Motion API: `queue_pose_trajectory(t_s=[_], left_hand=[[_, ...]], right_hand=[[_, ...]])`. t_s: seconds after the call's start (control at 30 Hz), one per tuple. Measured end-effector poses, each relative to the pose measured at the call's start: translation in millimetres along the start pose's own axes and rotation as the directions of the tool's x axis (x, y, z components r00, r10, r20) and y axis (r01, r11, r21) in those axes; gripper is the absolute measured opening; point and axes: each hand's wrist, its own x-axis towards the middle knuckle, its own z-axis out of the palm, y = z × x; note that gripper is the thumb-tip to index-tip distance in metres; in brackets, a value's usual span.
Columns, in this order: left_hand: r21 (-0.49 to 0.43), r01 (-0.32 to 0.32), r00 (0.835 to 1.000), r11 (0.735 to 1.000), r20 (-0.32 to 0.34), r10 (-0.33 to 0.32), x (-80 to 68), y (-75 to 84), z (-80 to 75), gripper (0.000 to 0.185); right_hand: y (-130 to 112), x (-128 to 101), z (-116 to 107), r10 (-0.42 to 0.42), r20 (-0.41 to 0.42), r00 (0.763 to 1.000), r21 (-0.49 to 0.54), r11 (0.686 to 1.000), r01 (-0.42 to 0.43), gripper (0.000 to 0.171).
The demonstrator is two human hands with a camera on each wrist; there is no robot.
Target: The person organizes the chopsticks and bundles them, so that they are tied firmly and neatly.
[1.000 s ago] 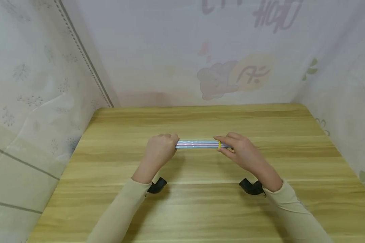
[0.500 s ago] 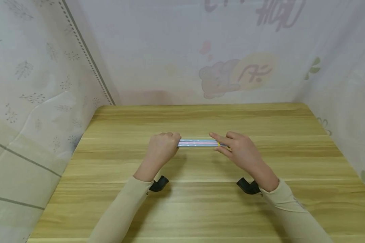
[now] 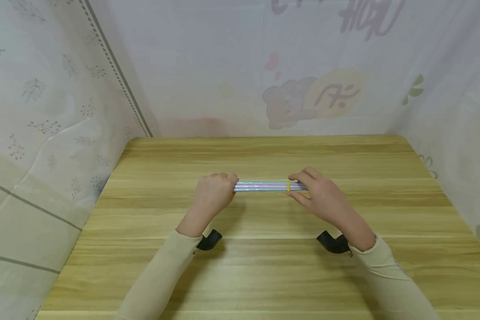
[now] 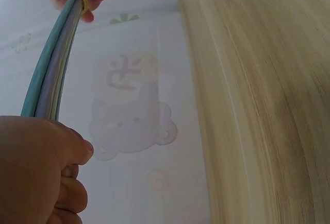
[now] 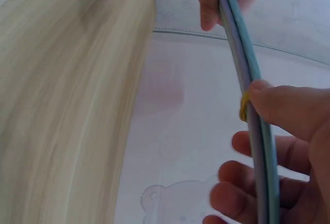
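Observation:
Both hands hold a bundle of thin, pencil-like sticks (image 3: 262, 186) level above the table, in pale blue, teal and lilac. My left hand (image 3: 214, 195) grips its left end in a fist, and that end is hidden. A yellow rubber band (image 3: 288, 186) circles the bundle towards the right end. My right hand (image 3: 326, 195) has its thumb and fingers at the band from opposite sides. In the right wrist view the thumb (image 5: 289, 105) presses at the rubber band (image 5: 244, 106), while the other fingers curl loosely behind the sticks.
The wood-grain table (image 3: 264, 280) spreads beneath both hands. Pale printed curtains or sheets (image 3: 208, 66) surround its back and sides. A black curved mount (image 3: 210, 240) sits under the left wrist and another black mount (image 3: 333, 242) under the right.
My right hand shifts slightly left, then back right, its fingers moving at the rubber band. The band now sits straighter across the sticks. My left hand keeps its grip.

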Motion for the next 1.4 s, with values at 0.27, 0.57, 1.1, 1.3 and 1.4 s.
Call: queue_pose_trajectory(t_s=[0.27,0.57,1.1,1.3,1.4], left_hand=[[-0.004,-0.005,1.000,1.000,-0.003,0.005,-0.7,-1.1,2.0,0.041],[-0.013,0.002,1.000,1.000,0.002,-0.002,-3.2,2.1,2.6,0.034],[-0.003,0.006,1.000,1.000,0.004,-0.006,-1.7,3.6,1.6,0.035],[0.004,0.005,1.000,1.000,0.003,-0.005,-1.0,5.3,0.4,0.036],[0.005,0.003,1.000,1.000,0.006,-0.003,-0.4,6.2,0.1,0.036]], right_hand=[[-3.1,5.0,-7.6,-0.014,0.119,0.993,-0.029,0.999,0.017,0.025],[-2.3,5.1,-3.8,-0.021,0.201,0.979,0.041,0.999,0.013,0.028],[-3.6,5.3,6.4,-0.042,0.143,0.989,-0.099,0.993,0.056,0.036],[-3.9,5.2,10.2,-0.077,0.098,0.992,-0.135,0.987,0.090,0.043],[-4.6,5.3,11.8,-0.099,0.069,0.993,-0.164,0.980,0.109,0.047]])
